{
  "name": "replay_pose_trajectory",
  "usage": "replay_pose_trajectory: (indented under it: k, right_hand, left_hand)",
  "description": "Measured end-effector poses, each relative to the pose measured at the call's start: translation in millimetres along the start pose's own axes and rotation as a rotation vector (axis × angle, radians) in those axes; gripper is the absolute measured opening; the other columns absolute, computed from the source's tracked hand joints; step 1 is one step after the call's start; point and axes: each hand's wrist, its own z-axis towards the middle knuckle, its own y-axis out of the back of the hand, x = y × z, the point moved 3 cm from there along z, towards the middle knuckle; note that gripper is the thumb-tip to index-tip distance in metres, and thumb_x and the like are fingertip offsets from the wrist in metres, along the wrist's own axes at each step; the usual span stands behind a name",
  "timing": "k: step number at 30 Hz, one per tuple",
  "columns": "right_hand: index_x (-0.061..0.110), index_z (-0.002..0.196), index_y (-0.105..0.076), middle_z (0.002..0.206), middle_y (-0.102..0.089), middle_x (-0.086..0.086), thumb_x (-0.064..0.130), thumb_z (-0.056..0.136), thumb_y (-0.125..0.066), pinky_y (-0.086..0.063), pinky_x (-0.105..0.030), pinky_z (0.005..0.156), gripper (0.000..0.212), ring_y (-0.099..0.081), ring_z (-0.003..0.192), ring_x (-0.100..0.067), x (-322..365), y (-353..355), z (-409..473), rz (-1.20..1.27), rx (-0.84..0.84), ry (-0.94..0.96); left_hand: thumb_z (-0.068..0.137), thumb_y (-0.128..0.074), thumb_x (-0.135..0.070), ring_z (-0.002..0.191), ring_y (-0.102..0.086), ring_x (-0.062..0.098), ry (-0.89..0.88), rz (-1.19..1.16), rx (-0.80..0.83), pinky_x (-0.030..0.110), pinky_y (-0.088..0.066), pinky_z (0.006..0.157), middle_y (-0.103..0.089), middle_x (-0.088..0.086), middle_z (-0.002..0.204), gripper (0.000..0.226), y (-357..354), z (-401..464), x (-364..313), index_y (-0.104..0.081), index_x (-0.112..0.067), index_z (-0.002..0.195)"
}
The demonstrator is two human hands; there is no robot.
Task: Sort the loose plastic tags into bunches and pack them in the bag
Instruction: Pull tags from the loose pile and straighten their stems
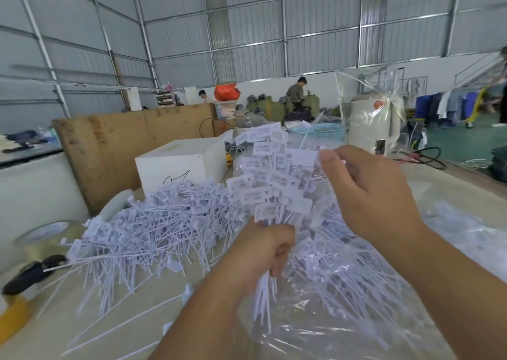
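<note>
My left hand (260, 250) grips a bunch of white plastic tags (274, 184) by their thin stems, with the flat heads fanned upward. My right hand (365, 192) is raised beside the bunch, and its thumb and fingers pinch at the tag heads near the top right. A large heap of loose tags (142, 230) lies on the table to the left. A clear plastic bag (343, 291) holding more tags lies on the table under and to the right of my hands.
A white box (178, 165) stands behind the heap, with a brown board (115, 145) behind it. Tape rolls (41, 239) lie at the left edge. A cream kettle (374, 123) in plastic wrap and a blue basket (321, 132) stand at the back. People work far behind.
</note>
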Motion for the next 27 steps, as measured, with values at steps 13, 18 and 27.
replay_pose_trajectory:
  k: [13, 18, 27]
  right_hand:
    - [0.048, 0.148, -0.023, 0.154, -0.027, 0.025, 0.074, 0.086, -0.025, -0.022, -0.045, 0.119, 0.067, -0.022, 0.143, 0.002, 6, 13, 15, 0.465, 0.127, -0.064]
    - [0.018, 0.118, -0.067, 0.087, -0.07, 0.01, 0.038, 0.103, -0.036, -0.035, -0.002, 0.046, 0.04, -0.053, 0.053, 0.014, 23, 1, 16, 0.399, 0.247, -0.074]
    - [0.031, 0.108, -0.068, 0.102, -0.064, 0.019, 0.017, 0.099, -0.051, -0.039, -0.002, 0.074, 0.023, -0.057, 0.088, 0.01, 25, 4, 11, 0.391, 0.098, 0.029]
  left_hand:
    - [0.077, -0.069, -0.019, 0.041, -0.053, 0.003, -0.146, 0.417, 0.068, 0.015, -0.045, 0.046, -0.059, -0.007, 0.053, 0.017, -8, -7, -5, -0.056, -0.012, 0.086]
    - [0.078, -0.067, -0.015, 0.051, -0.056, 0.005, -0.244, 0.44, 0.199, 0.023, -0.048, 0.054, -0.062, -0.008, 0.065, 0.007, -30, -9, 4, -0.067, -0.019, 0.083]
    - [0.083, -0.069, -0.01, 0.063, -0.059, -0.017, -0.327, 0.18, 0.054, 0.001, -0.04, 0.05, -0.063, -0.036, 0.066, 0.056, -27, -18, -6, -0.061, -0.064, 0.069]
